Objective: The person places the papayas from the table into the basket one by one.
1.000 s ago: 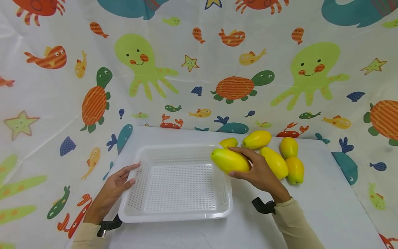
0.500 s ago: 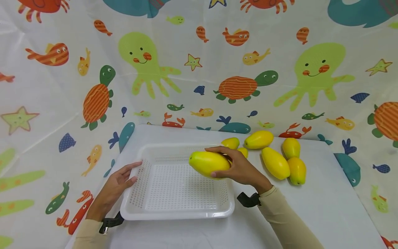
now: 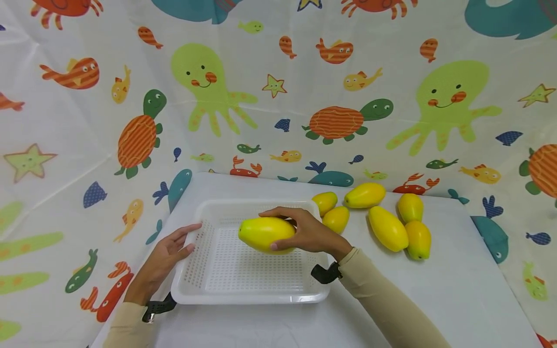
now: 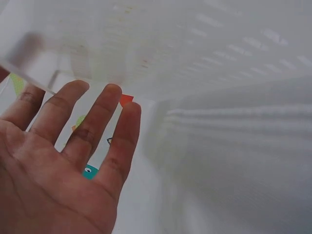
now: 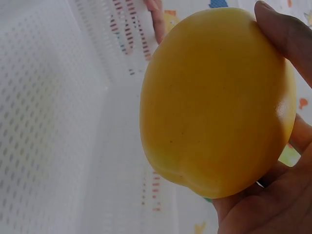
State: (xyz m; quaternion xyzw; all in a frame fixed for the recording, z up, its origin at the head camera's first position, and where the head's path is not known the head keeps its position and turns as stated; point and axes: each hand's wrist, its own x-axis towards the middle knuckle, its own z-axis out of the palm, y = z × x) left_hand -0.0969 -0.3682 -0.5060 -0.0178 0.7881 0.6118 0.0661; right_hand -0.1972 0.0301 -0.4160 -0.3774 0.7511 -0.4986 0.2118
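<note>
A large yellow papaya (image 3: 266, 234) with a greenish tip is gripped in my right hand (image 3: 300, 229), fingers over the top and thumb along the near side. It hangs over the white perforated plastic basket (image 3: 250, 298), tip pointing left. In the right wrist view, the papaya's (image 5: 219, 102) rounded, slightly lobed end faces the camera, with basket walls beside it. My left hand (image 3: 167, 256) is at the basket's left rim, its fingertips right at the edge. The left wrist view shows the left fingers (image 4: 100, 122) spread and fairly straight beside the basket wall.
Right of the basket lie several more yellow papayas, including a long one (image 3: 388, 228), one at the back (image 3: 365, 195) and one near the basket (image 3: 336, 219). They rest on a white-covered table (image 3: 461, 290). A sea-animal-print sheet (image 3: 243, 111) hangs behind and on the left.
My right hand has carried the papaya leftward, from the basket's right rim to over its middle. The left hand has stayed at the left rim.
</note>
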